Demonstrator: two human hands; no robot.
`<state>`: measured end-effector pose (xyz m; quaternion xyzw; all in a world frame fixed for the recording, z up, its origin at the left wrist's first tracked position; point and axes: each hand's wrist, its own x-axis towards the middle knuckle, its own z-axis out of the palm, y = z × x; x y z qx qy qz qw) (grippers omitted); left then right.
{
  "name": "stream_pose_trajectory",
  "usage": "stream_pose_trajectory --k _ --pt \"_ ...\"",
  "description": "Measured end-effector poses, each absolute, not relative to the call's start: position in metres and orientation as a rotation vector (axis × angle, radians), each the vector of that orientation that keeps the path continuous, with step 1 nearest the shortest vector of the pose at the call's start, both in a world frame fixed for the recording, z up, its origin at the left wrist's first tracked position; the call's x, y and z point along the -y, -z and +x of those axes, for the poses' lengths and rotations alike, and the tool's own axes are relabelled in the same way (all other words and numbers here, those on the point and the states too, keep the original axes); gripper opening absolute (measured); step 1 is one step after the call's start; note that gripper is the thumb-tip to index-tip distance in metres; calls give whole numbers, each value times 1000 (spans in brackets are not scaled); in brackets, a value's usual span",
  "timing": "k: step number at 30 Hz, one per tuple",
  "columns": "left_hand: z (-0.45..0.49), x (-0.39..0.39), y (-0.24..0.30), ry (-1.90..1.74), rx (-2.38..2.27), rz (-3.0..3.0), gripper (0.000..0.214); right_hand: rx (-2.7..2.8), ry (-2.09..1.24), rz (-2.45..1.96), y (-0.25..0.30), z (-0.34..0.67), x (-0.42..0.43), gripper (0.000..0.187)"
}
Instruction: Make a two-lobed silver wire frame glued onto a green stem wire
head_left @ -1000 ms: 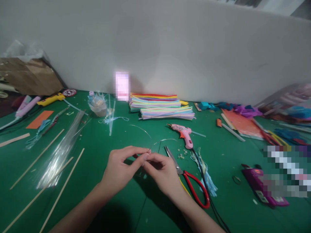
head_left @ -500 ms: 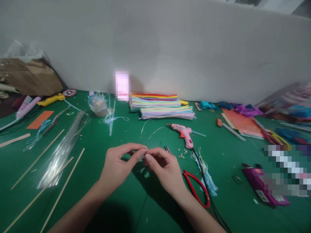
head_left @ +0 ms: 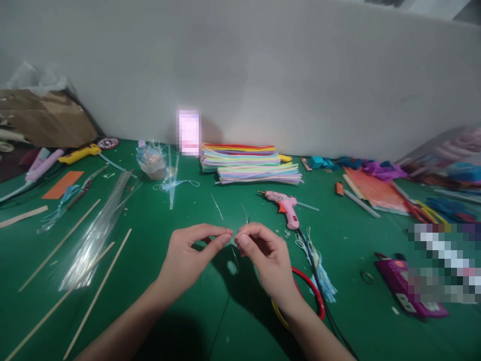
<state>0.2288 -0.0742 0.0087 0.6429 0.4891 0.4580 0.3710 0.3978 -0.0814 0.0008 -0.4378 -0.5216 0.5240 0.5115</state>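
My left hand (head_left: 190,258) and my right hand (head_left: 268,258) meet above the green table (head_left: 158,301), fingertips almost touching. Each pinches a thin clear wire (head_left: 245,216) whose loose ends curve up and away behind the fingers. A small pale bit hangs or lies just below the fingertips; I cannot make out what it is. Red-handled scissors (head_left: 313,296) lie under my right wrist, mostly hidden. A pink glue gun (head_left: 284,205) lies just beyond my right hand.
A stack of coloured pipe cleaners (head_left: 250,168) sits at the back. Wooden sticks (head_left: 93,296) and clear film strips (head_left: 93,235) lie at left. A tassel (head_left: 319,273), purple packet (head_left: 409,291) and craft papers (head_left: 376,193) crowd the right. A yellow glue gun (head_left: 78,154) lies far left.
My right hand has shifted right and lifted over the scissors, hiding their blades. The wire's loose ends have swung from lying flat to standing up behind my fingers.
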Motion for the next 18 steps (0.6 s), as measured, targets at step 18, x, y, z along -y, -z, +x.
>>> stream_pose_trajectory --k 18 --pt "190 30 19 -632 -1430 1062 34 1204 -1294 -1482 28 428 40 26"
